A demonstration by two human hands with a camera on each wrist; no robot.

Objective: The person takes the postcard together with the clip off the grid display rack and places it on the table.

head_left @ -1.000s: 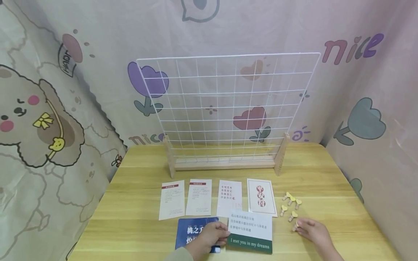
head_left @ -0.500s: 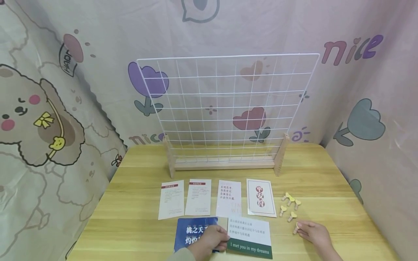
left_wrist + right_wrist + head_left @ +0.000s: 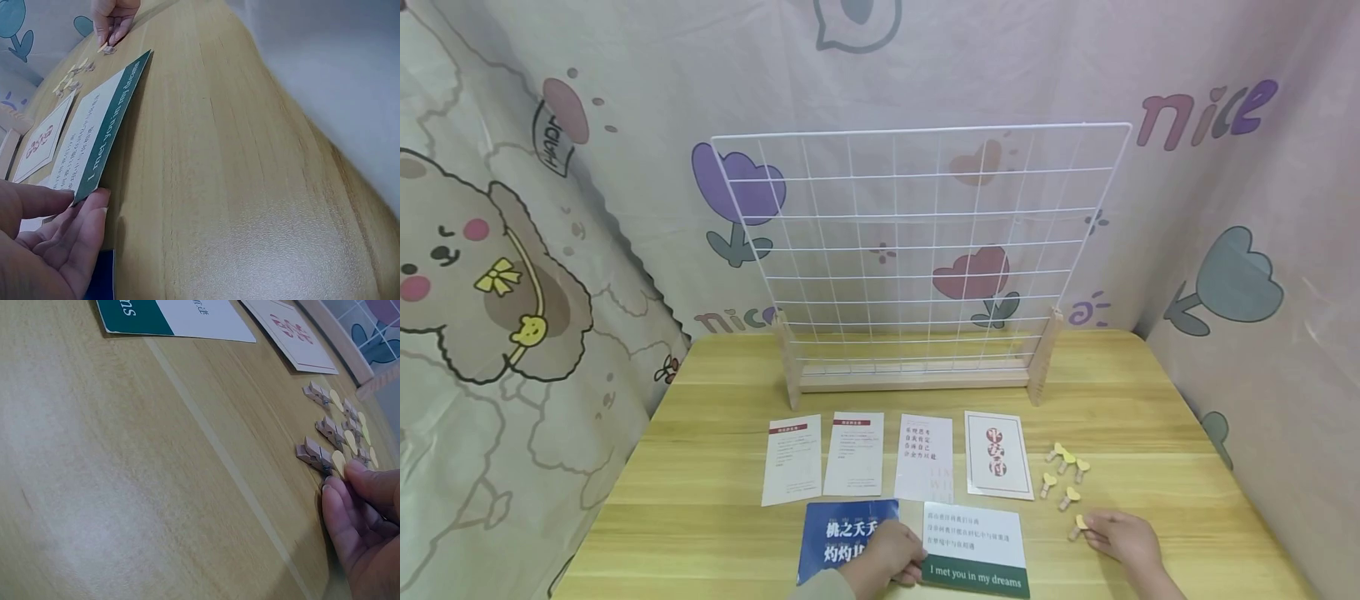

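My left hand (image 3: 891, 552) pinches the left edge of a white-and-green postcard (image 3: 973, 533) between thumb and fingers. In the left wrist view this postcard (image 3: 103, 125) is slightly tilted off the table. Under the left hand and arm lies a blue postcard (image 3: 842, 533), partly hidden. My right hand (image 3: 1122, 537) pinches a small wooden clothespin (image 3: 315, 456) by its end with the yellow heart; the clip is low over the table. Beyond it sit several more heart clothespins (image 3: 1066, 458) in a loose group.
Behind the postcards, a row of white cards lies flat: two red-headed cards (image 3: 792, 458) (image 3: 854, 454), a pinkish text card (image 3: 924, 458) and a bordered card (image 3: 998, 454). A white wire grid (image 3: 917, 217) stands in a wooden base (image 3: 917, 381) at the back. Printed curtains (image 3: 1247, 192) enclose the table.
The white-and-green postcard has come down slightly towards the table and me, with my left hand still holding its edge. My right hand has hardly moved; the clothespin in it has turned slightly.
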